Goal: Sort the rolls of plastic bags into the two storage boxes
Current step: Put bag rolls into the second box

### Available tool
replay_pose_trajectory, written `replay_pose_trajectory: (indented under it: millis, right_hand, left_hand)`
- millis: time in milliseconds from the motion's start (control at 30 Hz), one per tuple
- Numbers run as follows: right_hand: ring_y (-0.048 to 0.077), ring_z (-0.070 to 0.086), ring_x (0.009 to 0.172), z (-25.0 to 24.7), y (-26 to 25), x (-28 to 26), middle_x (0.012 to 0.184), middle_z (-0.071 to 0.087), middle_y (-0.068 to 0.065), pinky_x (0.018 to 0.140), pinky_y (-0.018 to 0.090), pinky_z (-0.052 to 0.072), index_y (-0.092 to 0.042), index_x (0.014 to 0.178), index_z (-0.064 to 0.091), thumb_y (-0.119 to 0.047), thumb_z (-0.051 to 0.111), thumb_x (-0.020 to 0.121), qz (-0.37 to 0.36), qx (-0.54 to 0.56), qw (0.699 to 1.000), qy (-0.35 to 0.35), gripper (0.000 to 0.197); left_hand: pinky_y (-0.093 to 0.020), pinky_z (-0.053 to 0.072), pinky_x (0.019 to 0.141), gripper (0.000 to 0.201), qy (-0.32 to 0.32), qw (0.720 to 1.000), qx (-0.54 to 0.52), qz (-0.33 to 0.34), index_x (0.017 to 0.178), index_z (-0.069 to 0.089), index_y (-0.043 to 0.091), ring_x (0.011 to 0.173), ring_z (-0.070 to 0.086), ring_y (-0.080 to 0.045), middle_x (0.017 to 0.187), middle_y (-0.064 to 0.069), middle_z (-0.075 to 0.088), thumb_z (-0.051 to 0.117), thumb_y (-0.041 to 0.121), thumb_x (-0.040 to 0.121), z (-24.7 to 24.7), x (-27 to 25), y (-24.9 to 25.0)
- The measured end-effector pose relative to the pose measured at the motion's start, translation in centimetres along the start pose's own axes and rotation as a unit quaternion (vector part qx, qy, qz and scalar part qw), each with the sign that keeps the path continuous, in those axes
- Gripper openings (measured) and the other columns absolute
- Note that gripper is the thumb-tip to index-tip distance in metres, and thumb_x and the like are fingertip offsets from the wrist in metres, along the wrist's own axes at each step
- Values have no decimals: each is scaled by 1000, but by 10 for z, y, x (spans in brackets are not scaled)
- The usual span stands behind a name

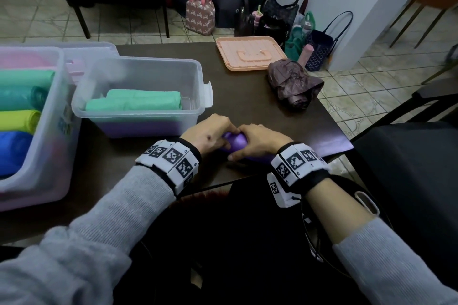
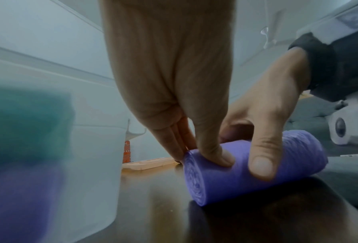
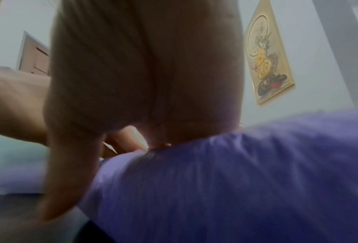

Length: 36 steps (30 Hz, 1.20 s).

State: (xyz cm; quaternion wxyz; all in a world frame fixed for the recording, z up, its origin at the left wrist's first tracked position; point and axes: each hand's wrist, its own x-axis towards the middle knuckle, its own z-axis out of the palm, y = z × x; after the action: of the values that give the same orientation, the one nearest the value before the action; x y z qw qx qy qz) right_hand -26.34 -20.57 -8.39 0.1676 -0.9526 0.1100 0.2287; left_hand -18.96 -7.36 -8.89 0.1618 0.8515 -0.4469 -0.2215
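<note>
Two translucent storage boxes stand on the dark table [image 1: 260, 106]. The smaller box [image 1: 158, 67], nearer the hands, holds mint-green rolls [image 1: 133, 103] lying on top of a purple layer seen through its wall. The larger box [image 1: 53, 96], at the left edge of the head view, holds rolls laid side by side: green [image 1: 24, 77], teal [image 1: 22, 98], yellow-green [image 1: 17, 120] and blue [image 1: 13, 151], with something pink behind them. A peach-coloured lid [image 1: 250, 53] lies upside down at the far side of the table, with a folded umbrella [image 1: 292, 84] just beside it.

The purple roll [image 2: 246, 171] lies on its side on the table, close to the near edge and just in front of the smaller box. Both hands grip it. The left hand [image 1: 208, 135] curls over its left end, thumb pressed on the near face and fingertips [image 2: 178, 151] behind the end. The right hand [image 1: 257, 141] wraps the middle, thumb in front and fingers over the far side.
</note>
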Motion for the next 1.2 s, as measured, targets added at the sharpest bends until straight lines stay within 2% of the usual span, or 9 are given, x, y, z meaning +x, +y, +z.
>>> replay_pose_trajectory:
  millis: [167, 267, 400, 533, 600, 767, 867, 1033, 1200]
  right_hand:
    - [26, 52, 109, 7, -5, -9, 120, 55, 11, 80, 25, 34, -9, 125, 51, -38, 69, 82, -27, 8, 999, 20, 55]
    - [26, 50, 110, 5, -9, -15, 119, 50, 13, 85, 27, 34, -10, 128, 47, -37, 66, 84, -36, 15, 999, 17, 55]
    - [26, 49, 112, -13, -21, -26, 123, 49, 12, 94, 29, 35, -11, 134, 43, -37, 64, 86, -60, 13, 998, 13, 59]
    - [22, 49, 111, -40, -44, -37, 126, 50, 9, 93, 30, 37, -14, 132, 44, -39, 63, 86, -99, -5, 995, 20, 56]
    - [19, 49, 106, -54, -59, -39, 123, 51, 7, 90, 30, 38, -15, 131, 45, -40, 63, 86, -120, -6, 992, 36, 54]
    - [16, 48, 90, -82, -103, -32, 106, 51, 4, 75, 25, 32, -12, 122, 49, -36, 65, 85, -184, -16, 976, 117, 47]
    - [13, 44, 89, -89, -131, -18, 105, 45, 1, 75, 23, 29, -11, 126, 47, -36, 65, 85, -204, -20, 965, 163, 51]
    - [17, 46, 96, -90, -179, 17, 119, 54, 11, 75, 21, 28, -7, 126, 48, -31, 67, 84, -234, -65, 954, 175, 52]
    - [30, 45, 116, -69, -212, 53, 128, 46, 16, 95, 33, 36, -5, 130, 43, -35, 67, 83, -209, -154, 954, 151, 61]
  left_hand:
    - [-16, 42, 92, 45, 103, 944, -299, -93, 126, 58, 6, 111, 58, -13, 121, -5, 63, 70, 16, 83, 2, -22, -7]
    - [-32, 47, 94, 41, 133, 883, -410, -186, 99, 69, 8, 101, 63, -20, 96, -7, 67, 72, 42, 78, 7, -41, -22]
    - [-39, 49, 95, 62, 144, 725, -626, -251, 120, 52, -1, 110, 57, -23, 116, -13, 57, 69, 42, 78, 2, -76, -34]
    - [-52, 50, 86, 77, 294, 535, -740, -282, 146, 23, 17, 120, 46, -50, 151, -15, 25, 64, 40, 85, -18, -95, -59]
    - [-51, 52, 75, 71, 354, 482, -760, -254, 146, 16, 23, 117, 48, -49, 150, -10, 28, 61, 26, 91, -25, -98, -70]
    - [-36, 59, 60, 71, 428, 419, -782, -171, 148, 16, 19, 116, 52, -31, 140, -7, 42, 49, -8, 91, -25, -99, -73]
    - [-35, 57, 70, 67, 440, 444, -769, -138, 146, 18, 24, 103, 59, -20, 131, -2, 48, 43, -9, 94, -15, -107, -63]
    - [-33, 57, 71, 65, 429, 446, -776, -117, 143, 17, 32, 116, 55, -32, 130, -3, 48, 40, -7, 96, 5, -117, -62]
    - [-32, 59, 72, 65, 430, 435, -784, -109, 141, 19, 33, 116, 55, -33, 139, -12, 43, 41, -7, 96, 12, -118, -64]
